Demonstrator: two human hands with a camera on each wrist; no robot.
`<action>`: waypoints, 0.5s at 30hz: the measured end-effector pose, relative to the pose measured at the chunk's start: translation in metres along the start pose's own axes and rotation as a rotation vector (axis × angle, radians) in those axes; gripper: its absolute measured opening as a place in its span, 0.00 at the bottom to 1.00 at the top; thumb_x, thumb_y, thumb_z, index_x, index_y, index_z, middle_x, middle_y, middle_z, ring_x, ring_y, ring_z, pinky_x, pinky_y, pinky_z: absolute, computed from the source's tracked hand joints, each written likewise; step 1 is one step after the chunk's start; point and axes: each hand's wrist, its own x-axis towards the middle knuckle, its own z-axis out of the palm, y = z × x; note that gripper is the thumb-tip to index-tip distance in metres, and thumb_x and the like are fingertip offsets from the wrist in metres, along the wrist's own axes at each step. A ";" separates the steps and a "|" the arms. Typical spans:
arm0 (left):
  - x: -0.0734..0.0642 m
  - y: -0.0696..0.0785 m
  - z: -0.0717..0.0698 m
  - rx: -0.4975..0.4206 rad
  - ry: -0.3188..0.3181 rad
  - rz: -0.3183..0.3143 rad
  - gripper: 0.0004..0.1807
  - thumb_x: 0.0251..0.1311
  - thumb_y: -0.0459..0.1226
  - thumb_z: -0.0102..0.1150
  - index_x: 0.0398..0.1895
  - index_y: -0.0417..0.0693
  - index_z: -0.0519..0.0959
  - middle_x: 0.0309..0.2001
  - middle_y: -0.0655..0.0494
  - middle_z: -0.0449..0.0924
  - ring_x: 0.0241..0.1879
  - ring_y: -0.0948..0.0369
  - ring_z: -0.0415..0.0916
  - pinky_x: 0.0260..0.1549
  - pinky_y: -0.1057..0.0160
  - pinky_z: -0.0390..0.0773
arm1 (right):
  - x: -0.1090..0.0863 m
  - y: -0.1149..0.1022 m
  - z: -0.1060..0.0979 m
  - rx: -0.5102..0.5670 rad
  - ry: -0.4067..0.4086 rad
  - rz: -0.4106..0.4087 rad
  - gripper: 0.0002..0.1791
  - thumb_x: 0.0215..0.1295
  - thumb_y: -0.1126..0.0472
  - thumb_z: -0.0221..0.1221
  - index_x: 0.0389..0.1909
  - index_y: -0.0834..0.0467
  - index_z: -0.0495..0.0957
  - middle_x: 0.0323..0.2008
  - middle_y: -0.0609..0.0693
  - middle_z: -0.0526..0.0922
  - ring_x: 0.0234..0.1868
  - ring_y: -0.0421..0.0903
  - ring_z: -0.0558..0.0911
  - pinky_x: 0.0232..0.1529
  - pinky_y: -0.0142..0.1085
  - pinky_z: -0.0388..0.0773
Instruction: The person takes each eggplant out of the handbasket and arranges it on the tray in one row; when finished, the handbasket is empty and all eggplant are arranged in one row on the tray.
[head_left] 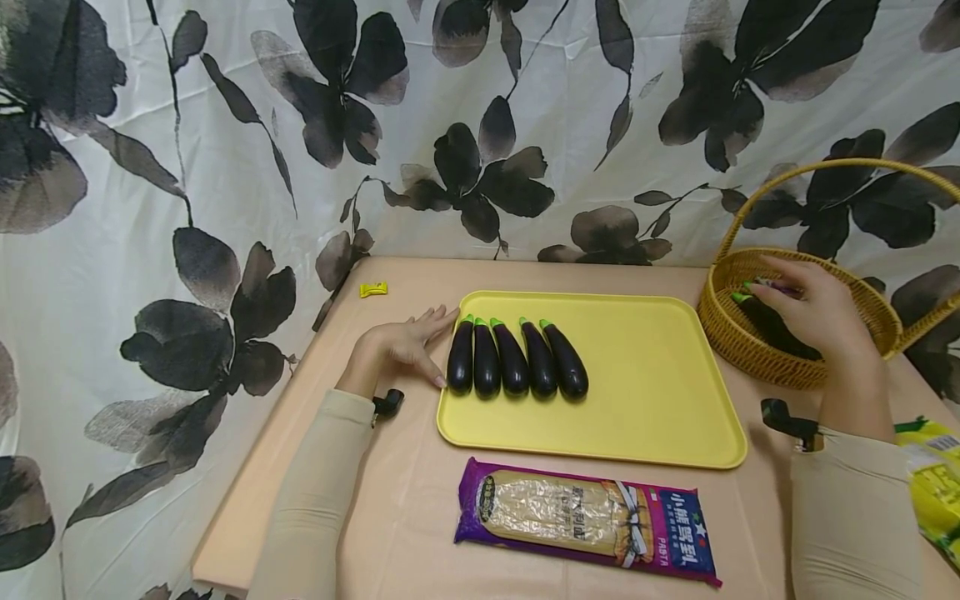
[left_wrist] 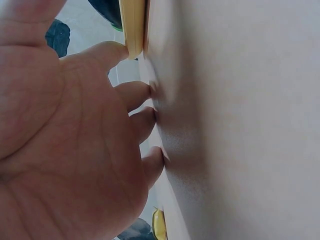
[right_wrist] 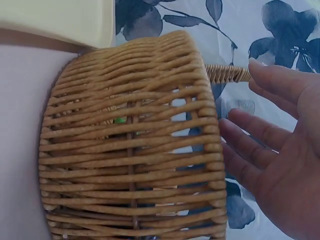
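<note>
Several dark eggplants with green stem ends lie side by side on the left part of a yellow tray. My left hand has its fingers spread at the tray's left edge, the thumb beside the nearest eggplant. In the left wrist view, the index fingertip meets the tray rim while the other fingertips rest on the table. Over the opening of a wicker basket is my right hand, its fingers loosely extended and holding nothing. Inside the basket, a dark eggplant with a green stem shows partly below the hand.
A purple pasta packet lies in front of the tray. At the far left of the table is a small yellow wrapped piece. A yellow-green bag sits by the right sleeve. The basket's tall handle arches above it, near the floral cloth behind.
</note>
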 end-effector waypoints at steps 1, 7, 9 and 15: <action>0.000 0.000 0.000 -0.001 0.001 0.003 0.81 0.36 0.60 0.85 0.86 0.64 0.34 0.85 0.49 0.21 0.84 0.49 0.16 0.80 0.39 0.25 | 0.000 0.002 0.000 0.001 0.001 0.003 0.34 0.81 0.47 0.50 0.81 0.56 0.58 0.62 0.72 0.69 0.57 0.70 0.70 0.52 0.69 0.71; 0.000 0.001 0.000 -0.004 0.000 0.003 0.80 0.37 0.58 0.86 0.86 0.64 0.34 0.85 0.48 0.21 0.84 0.49 0.16 0.80 0.39 0.25 | -0.001 0.012 -0.001 -0.002 -0.021 0.054 0.36 0.82 0.45 0.48 0.82 0.57 0.56 0.63 0.74 0.69 0.58 0.72 0.70 0.52 0.68 0.73; 0.000 0.001 -0.001 -0.002 0.000 0.004 0.80 0.37 0.58 0.86 0.86 0.63 0.34 0.85 0.48 0.21 0.84 0.49 0.17 0.80 0.38 0.25 | -0.001 0.015 -0.001 -0.002 -0.035 0.074 0.36 0.82 0.44 0.48 0.82 0.58 0.56 0.64 0.74 0.70 0.59 0.72 0.70 0.52 0.68 0.74; 0.000 0.002 -0.001 0.007 -0.003 0.005 0.81 0.37 0.59 0.85 0.86 0.64 0.34 0.85 0.49 0.20 0.84 0.50 0.16 0.81 0.41 0.25 | -0.001 0.022 -0.001 -0.014 -0.073 0.111 0.36 0.82 0.44 0.48 0.82 0.57 0.56 0.60 0.74 0.70 0.56 0.71 0.70 0.48 0.64 0.75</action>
